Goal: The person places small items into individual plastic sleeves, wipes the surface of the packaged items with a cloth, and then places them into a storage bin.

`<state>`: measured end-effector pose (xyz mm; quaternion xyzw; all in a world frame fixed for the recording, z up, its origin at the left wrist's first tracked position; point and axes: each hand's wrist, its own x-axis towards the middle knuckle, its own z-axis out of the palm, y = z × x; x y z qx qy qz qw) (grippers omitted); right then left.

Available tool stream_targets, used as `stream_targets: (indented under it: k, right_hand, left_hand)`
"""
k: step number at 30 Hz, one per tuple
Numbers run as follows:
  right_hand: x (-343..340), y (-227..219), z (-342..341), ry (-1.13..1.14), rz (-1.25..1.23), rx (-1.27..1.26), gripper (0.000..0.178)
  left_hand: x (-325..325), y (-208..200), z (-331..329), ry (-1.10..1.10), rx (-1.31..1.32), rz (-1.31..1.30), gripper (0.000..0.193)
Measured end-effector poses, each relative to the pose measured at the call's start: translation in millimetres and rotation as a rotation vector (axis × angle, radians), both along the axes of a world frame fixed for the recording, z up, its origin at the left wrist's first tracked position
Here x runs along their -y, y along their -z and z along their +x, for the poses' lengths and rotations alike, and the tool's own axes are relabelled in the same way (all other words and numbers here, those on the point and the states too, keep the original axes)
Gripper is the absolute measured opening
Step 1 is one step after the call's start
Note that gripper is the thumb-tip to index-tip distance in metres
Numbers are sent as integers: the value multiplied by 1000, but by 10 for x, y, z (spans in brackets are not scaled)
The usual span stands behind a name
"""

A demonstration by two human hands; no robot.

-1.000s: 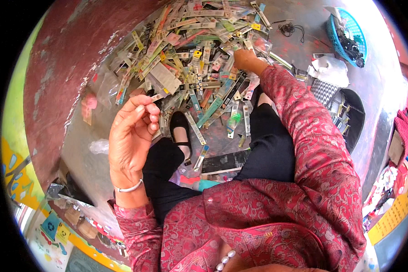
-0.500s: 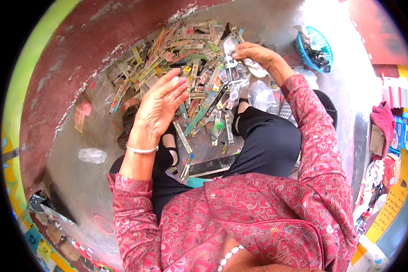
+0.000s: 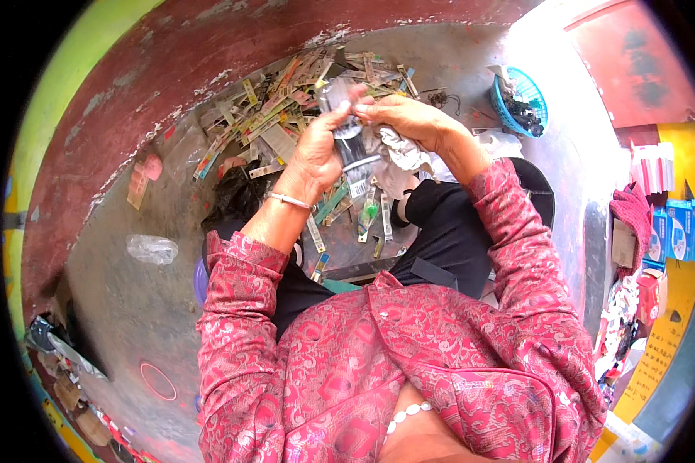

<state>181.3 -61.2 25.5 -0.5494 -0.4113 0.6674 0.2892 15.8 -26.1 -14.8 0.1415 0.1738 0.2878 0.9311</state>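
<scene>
Both hands meet over the heap of long, thin packaged strips [image 3: 278, 96]. In my left hand [image 3: 319, 154] is a long clear plastic packet [image 3: 353, 147] with dark contents and a barcode at its lower end; the fingers close round its left side, and its upper part is blurred. My right hand [image 3: 413, 122] has its fingertips pinched at the packet's right edge. Beneath that palm hangs a crumpled white cloth [image 3: 404, 152], which the curled fingers seem to hold.
A blue basket [image 3: 544, 100] with black items stands at the far right. Black plastic [image 3: 235, 197] lies left of my legs, a clear bag [image 3: 152, 248] farther left. A red wall [image 3: 116, 108] curves behind the heap. Blue boxes [image 3: 678, 231] are stacked at the right.
My left hand, raised and empty before, has moved right and taken hold of the packet. My right hand has brought the packet and cloth leftward and nearer.
</scene>
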Motion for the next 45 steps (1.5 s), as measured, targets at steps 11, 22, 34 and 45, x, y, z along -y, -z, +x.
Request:
stream_targets:
  k: [11, 22, 34, 45]
  right_hand:
    - [15, -271, 242, 220, 394, 456, 58]
    - [74, -189, 384, 316, 500, 330, 43]
    - [-60, -183, 187, 550, 440, 186, 22]
    - [-228, 13, 431, 687, 917, 647, 10]
  left_hand:
    - [41, -133, -193, 333, -216, 29, 41]
    - [163, -259, 26, 409, -120, -117, 46]
    - [226, -604, -153, 391, 18, -131, 49]
    - [124, -555, -308, 441, -146, 161, 46]
